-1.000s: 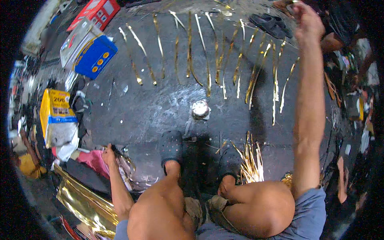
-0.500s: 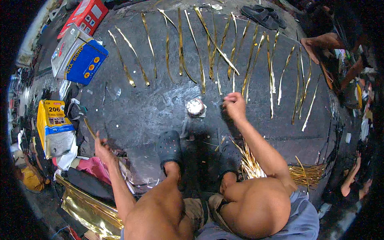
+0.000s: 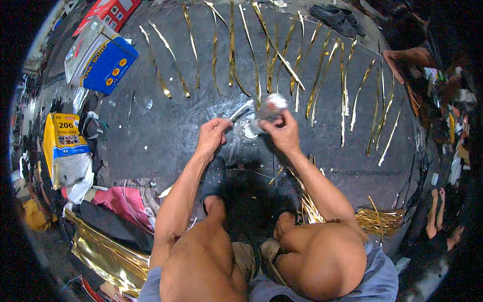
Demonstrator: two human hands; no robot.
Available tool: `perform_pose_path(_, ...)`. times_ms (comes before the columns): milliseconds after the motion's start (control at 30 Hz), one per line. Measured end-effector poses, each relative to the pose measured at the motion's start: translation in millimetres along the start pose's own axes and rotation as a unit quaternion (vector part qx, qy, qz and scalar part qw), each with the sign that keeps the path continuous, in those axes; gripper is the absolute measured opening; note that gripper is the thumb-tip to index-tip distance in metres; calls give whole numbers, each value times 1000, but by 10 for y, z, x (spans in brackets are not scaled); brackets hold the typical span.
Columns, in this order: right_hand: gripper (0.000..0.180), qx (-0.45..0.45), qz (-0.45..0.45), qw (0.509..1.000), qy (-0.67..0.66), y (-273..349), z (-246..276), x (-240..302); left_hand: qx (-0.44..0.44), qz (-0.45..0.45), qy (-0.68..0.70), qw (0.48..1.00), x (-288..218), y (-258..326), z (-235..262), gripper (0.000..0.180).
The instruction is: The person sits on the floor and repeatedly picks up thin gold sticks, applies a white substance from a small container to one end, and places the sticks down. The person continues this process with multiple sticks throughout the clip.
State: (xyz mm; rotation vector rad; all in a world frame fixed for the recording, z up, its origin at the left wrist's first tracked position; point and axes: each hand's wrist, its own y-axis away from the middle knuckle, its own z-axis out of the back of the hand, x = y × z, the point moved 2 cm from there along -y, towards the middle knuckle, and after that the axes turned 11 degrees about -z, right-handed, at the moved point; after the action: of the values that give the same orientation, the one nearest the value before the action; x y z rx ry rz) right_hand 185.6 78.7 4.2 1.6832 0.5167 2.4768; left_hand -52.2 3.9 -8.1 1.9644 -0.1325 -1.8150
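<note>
Apparently bringing a small can and slim pale strip together, gripping the can above the dark floor in the right hand, pinching the strip in the left hand, probably needing steady aim next, having lifted the can and drawn the left hand inward since half a second ago.

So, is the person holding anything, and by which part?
The left hand grips a narrow shiny piece by its near end; the right hand holds a round silvery object, blurred, by its near side.
</note>
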Motion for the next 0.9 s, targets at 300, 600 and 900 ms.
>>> perform_pose_path(300,63,-111,31,978,-171,80,402,408,78,-17,10,997,-221,84,-93,32)
perform_pose_path(600,64,-114,35,991,65,156,152,141,145,97,271,947,-133,304,-8,46)
perform_pose_path(900,62,-61,75,994,-51,186,215,218,159,-59,-281,945,-15,-224,9,22)
